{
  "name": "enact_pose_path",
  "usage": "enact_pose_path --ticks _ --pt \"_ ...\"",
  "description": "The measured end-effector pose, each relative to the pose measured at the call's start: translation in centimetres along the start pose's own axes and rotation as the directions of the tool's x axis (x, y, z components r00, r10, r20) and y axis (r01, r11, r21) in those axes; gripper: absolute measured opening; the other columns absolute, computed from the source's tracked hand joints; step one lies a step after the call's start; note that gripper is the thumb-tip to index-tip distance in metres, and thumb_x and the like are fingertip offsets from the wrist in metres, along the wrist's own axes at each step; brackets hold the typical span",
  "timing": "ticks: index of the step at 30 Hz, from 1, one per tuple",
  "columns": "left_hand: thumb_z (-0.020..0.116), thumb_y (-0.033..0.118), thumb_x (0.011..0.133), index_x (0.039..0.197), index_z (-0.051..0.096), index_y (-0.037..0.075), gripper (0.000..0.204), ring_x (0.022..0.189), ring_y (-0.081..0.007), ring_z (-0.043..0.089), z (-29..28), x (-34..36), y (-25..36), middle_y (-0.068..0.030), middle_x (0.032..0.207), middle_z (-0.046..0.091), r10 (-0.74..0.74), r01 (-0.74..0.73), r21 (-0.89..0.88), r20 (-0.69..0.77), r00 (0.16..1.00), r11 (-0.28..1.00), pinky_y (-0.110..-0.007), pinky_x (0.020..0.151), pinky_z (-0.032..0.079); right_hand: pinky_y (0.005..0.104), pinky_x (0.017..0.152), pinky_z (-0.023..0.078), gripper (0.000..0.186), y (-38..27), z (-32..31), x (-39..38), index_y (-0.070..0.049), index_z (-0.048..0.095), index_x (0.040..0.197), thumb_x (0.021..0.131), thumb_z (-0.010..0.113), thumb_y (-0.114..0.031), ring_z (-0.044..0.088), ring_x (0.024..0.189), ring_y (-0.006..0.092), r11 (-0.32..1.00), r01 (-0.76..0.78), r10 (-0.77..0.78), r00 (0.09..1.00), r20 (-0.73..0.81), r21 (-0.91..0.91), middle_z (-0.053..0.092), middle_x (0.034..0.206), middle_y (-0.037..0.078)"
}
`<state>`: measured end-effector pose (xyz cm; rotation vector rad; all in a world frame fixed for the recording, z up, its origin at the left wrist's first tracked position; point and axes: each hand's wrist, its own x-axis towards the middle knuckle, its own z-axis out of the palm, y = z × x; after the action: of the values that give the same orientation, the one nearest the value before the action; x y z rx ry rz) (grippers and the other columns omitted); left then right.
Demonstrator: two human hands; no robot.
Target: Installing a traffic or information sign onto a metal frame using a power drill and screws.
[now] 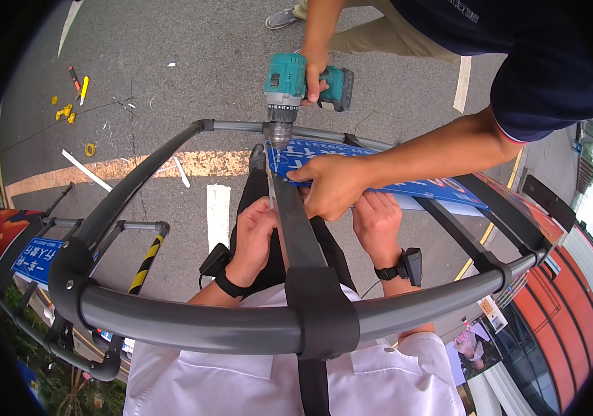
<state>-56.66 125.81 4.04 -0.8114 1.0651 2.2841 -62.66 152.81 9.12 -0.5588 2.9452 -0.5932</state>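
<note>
My left hand point(255, 232) is closed, with its fingertips at the left edge of a dark metal bar point(304, 236); what they pinch is hidden. On the other side of the bar, my right hand point(379, 220) has curled fingers at the lower edge of a blue sign panel point(407, 188). Another person's hand point(331, 182) presses on the panel beside the bar, between my two hands. That person's other hand point(315, 73) grips a teal cordless drill point(286, 76), whose bit points down at the panel's left end.
A grey tubular frame point(192, 312) curves around my arms. On the asphalt at left lie a yellow cutter point(85, 90), a roll of yellow tape point(90, 149) and white strips point(87, 170). A second frame with a blue sign point(38, 260) stands at the far left.
</note>
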Motion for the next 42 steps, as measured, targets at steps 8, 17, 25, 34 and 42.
enact_pose_path --ticks 8,17,25,34,42 --pt "0.055 -0.003 0.104 0.108 0.073 -0.001 0.018 0.093 -0.0086 0.07 1.0 -0.1 1.2 -0.0033 0.104 0.077 -0.103 0.1 -0.071 -0.038 0.994 0.992 -0.025 0.086 0.054 0.0464 0.078 0.054 0.027 0.3 0.1 -0.3 -0.003 0.078 0.104 0.079 0.081 0.006 0.071 0.083 0.033 0.999 0.002 -0.001 1.0 -0.022 0.035 0.074 0.092 0.01" --pt "0.067 0.011 0.11 0.11 0.078 0.0 0.016 0.09 -0.0094 0.075 0.8 0.5 0.2 -0.0034 0.101 0.08 -0.012 0.012 -0.038 -0.003 1.0 0.999 -0.027 0.08 0.06 0.0466 0.078 0.056 0.02 1.2 0.4 -0.7 -0.007 0.079 0.105 0.086 0.081 -0.002 0.073 0.084 0.0331 0.999 0.035 -0.034 0.999 0.021 -0.042 0.074 0.091 0.01" --pt "0.078 0.036 0.112 0.127 0.08 0.003 0.036 0.107 -0.0164 0.077 0.5 -0.3 -3.1 -0.006 0.118 0.082 0.167 -0.149 0.151 -0.115 0.979 0.977 -0.035 0.086 0.064 0.0552 0.08 0.06 0.026 2.4 2.0 -1.9 -0.005 0.081 0.13 0.107 0.079 -0.015 0.077 0.094 0.0495 0.995 0.053 -0.05 0.998 0.029 -0.09 0.082 0.111 0.025" --pt "0.083 0.037 0.105 0.117 0.083 0.003 0.037 0.091 -0.0177 0.076 1.3 -4.7 -7.3 -0.0085 0.109 0.083 0.457 -0.432 0.155 -0.388 0.8 0.888 -0.035 0.079 0.064 0.0601 0.074 0.059 0.04 6.4 3.1 1.4 -0.004 0.081 0.134 0.113 0.071 -0.036 0.079 0.091 0.0495 0.925 0.246 -0.197 0.962 0.188 -0.29 0.083 0.105 0.027" --pt "0.086 0.032 0.094 0.106 0.086 0.002 0.032 0.097 -0.0315 0.083 2.6 -3.0 -7.9 -0.0151 0.101 0.087 0.642 -0.482 0.424 -0.49 0.59 0.767 -0.045 0.086 0.064 0.0618 0.078 0.06 0.049 7.2 3.7 3.8 -0.002 0.08 0.14 0.11 0.074 -0.04 0.08 0.096 0.0509 0.914 0.294 -0.256 0.953 0.165 -0.281 0.084 0.112 0.026"
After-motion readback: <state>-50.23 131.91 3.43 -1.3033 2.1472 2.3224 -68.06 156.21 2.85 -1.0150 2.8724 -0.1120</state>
